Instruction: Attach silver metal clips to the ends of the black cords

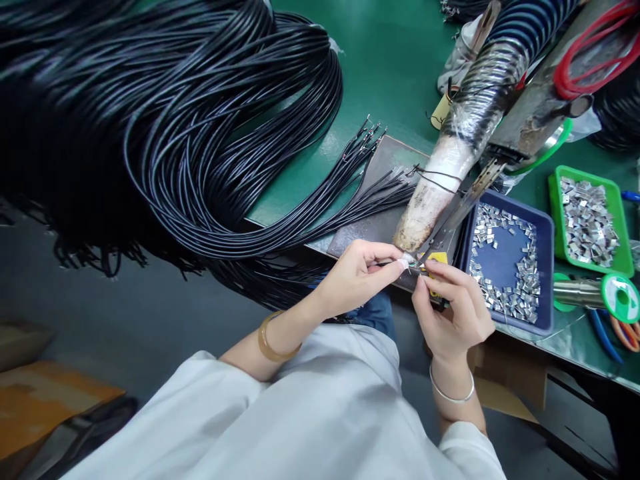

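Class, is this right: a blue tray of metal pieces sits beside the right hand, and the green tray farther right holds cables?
The contents are wrong: the head view shows the green tray holding metal pieces. The blue tray beside the right hand is correct.

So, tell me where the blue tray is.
In the head view, the blue tray sits on the table, right of centre, between the right hand and the green tray.
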`<state>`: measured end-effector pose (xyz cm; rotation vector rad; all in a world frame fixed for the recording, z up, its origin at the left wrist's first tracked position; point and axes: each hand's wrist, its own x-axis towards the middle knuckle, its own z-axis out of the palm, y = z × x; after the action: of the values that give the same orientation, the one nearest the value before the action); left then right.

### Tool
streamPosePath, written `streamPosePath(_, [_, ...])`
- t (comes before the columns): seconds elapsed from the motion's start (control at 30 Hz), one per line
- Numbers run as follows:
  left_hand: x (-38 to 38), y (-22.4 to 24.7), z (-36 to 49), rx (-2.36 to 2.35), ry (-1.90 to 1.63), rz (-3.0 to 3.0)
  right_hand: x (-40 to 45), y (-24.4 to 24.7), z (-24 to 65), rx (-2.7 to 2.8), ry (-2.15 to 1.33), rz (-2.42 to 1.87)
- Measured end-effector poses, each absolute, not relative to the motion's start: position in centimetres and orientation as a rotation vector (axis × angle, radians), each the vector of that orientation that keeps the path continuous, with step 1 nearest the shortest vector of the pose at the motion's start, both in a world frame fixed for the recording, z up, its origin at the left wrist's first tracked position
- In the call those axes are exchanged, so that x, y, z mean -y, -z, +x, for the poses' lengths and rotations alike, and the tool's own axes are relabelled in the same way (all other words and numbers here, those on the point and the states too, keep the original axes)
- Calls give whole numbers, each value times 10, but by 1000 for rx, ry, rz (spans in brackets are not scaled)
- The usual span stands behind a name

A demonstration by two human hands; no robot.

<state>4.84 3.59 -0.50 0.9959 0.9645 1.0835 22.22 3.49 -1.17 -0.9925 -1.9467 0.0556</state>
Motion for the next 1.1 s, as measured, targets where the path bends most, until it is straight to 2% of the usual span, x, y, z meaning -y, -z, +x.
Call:
streamPosePath(0.17, [-34, 8, 47, -981, -1069, 1028, -33, 15, 225, 1962, -88, -965])
streamPosePath(0.37, [-25, 3, 49, -1032, -1022, 1229, -33, 9, 226, 1901, -329, -1079])
streamPosePath(0.53, [-16, 12, 55, -1147, -1234, 1554, -31, 9, 225, 1815, -443, -1066])
streamPosePath(0.63, [-12, 15, 54, -1072, -1203, 1418, -29, 14, 226, 1760, -524, -1015])
streamPosePath(0.73, [-11, 13, 51, -939, -1009, 1114, -23, 19, 232, 1764, -394, -1057])
streamPosePath(0.83, [-11, 10, 49, -935, -1019, 1009, -15, 17, 240, 1731, -238, -1207])
streamPosePath(1.1, [-1, 16, 54, -1054, -1139, 1286, -9, -8, 223, 2093, -337, -1267])
